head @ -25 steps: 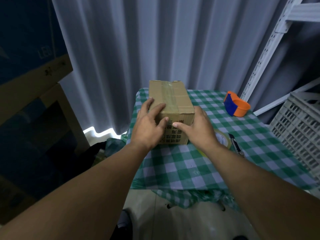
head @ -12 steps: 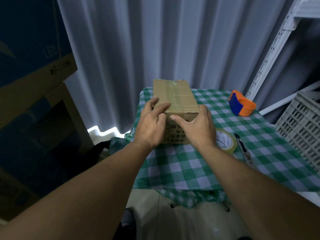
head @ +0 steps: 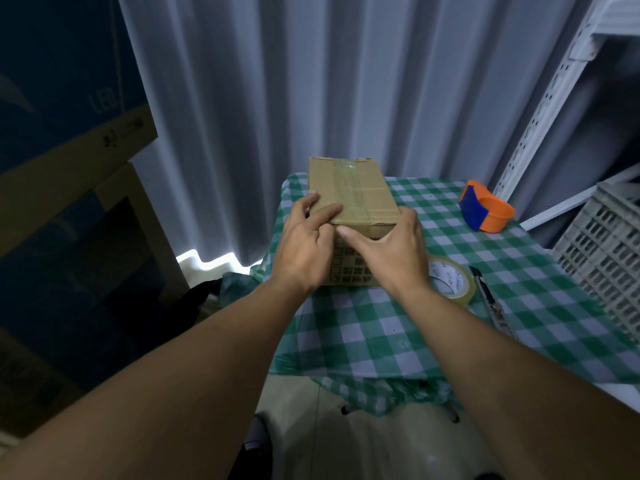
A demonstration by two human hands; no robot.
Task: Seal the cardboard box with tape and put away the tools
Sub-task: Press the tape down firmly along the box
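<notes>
A small cardboard box (head: 353, 192) with a strip of clear tape along its top seam stands on the green checked table (head: 381, 327). My left hand (head: 306, 244) lies flat on the box's near left corner, fingers over the top edge. My right hand (head: 391, 252) presses flat against the box's near face, fingers pointing left. A roll of clear tape (head: 450, 277) lies just right of my right wrist, with a utility knife (head: 488, 299) beside it. An orange and blue tape dispenser (head: 485, 211) sits at the table's far right.
A white plastic crate (head: 602, 251) stands at the table's right edge, with a white metal shelf upright (head: 547, 98) behind it. Grey curtains hang behind the table. Large cardboard boxes (head: 69, 168) stand to the left. Floor shows below the table's near edge.
My right hand has slid left across the box's near face, toward my left hand. My left hand has stayed on the near left corner. The view has shifted slightly.
</notes>
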